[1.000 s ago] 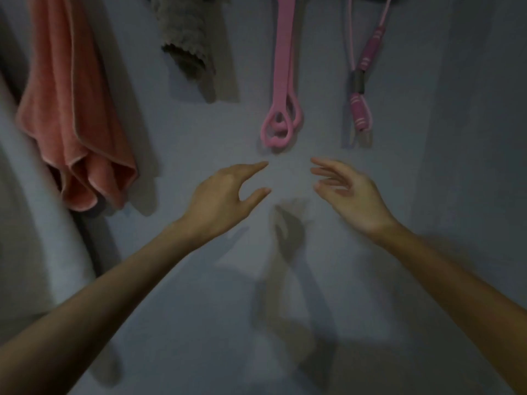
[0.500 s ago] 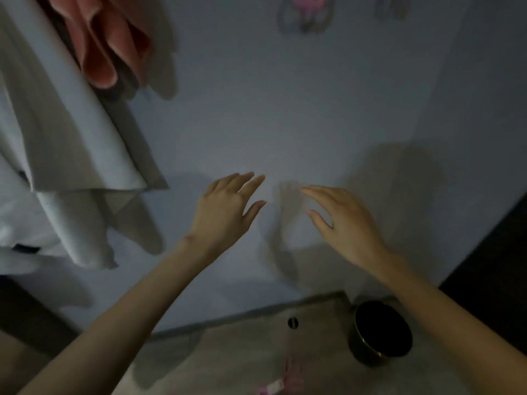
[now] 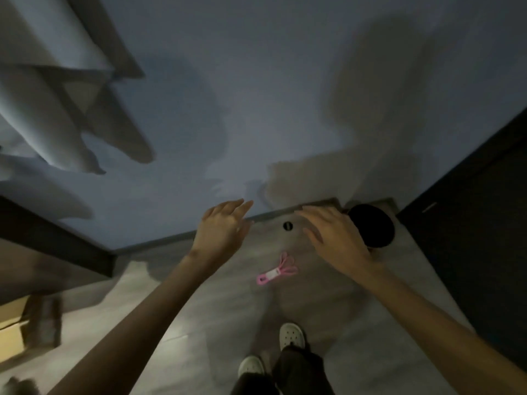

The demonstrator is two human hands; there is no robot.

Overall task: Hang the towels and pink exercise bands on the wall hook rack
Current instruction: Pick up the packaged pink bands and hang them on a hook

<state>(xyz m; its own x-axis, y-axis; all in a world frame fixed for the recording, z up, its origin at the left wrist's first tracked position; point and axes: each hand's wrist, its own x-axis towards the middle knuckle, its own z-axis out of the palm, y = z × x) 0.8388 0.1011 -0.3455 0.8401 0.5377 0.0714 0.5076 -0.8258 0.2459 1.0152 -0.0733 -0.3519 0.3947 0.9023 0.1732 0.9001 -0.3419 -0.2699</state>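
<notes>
A pink exercise band lies bundled on the grey floor, between and a little below my two hands. My left hand hovers above and to the left of it, fingers straight and empty. My right hand hovers above and to the right of it, fingers spread and empty. Neither hand touches the band. The hook rack, the towels and the other pink bands are out of the frame.
A black round container stands by the wall, just right of my right hand. Pale cloth hangs at the upper left. A dark door is on the right, a dark ledge and cardboard boxes on the left. My shoes are below.
My view has tilted down from the wall hooks to the floor. The hanging towels and bands left the frame, and the pink band on the floor came into full view. Both hands lowered.
</notes>
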